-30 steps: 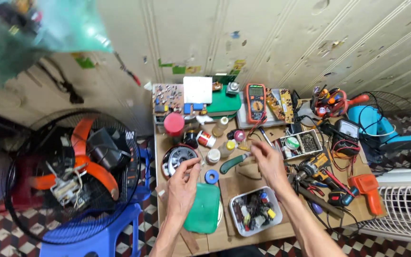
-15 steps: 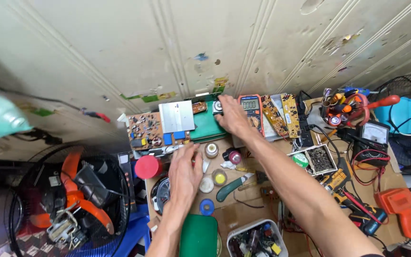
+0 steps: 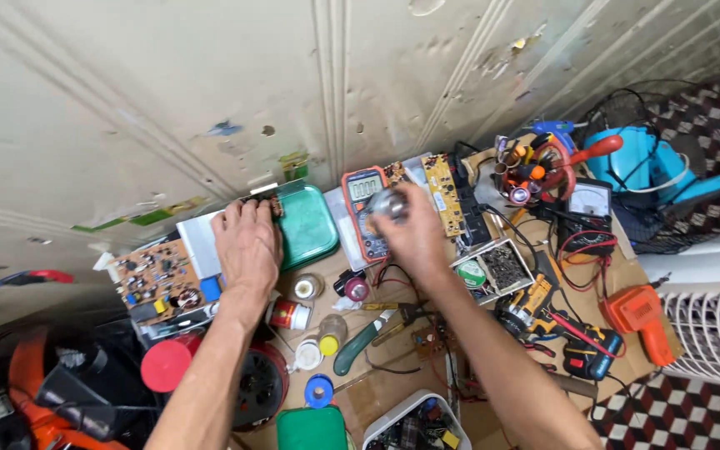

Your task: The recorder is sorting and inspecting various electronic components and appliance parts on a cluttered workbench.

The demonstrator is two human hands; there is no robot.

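Note:
My left hand (image 3: 247, 242) lies palm down at the back of a crowded workbench, fingers on a dark circuit board (image 3: 262, 201) beside a green lid (image 3: 308, 223). My right hand (image 3: 410, 229) is raised over an orange multimeter (image 3: 362, 200) and closed round a small shiny metal part (image 3: 389, 202). A brown circuit board (image 3: 153, 279) lies left of my left hand.
The wooden bench (image 3: 377, 392) carries small jars, a red cap (image 3: 165, 363), a blue tape roll (image 3: 319, 391), pliers, an orange drill (image 3: 639, 317), a tool holder (image 3: 535, 171) and a yellow board (image 3: 439, 183). A white fan grille (image 3: 710, 325) stands right. The wall is close behind.
The view has moved closer to the wall. My left hand has reached forward onto the board at the back. My right hand has drawn back from the far edge, now holding the shiny part.

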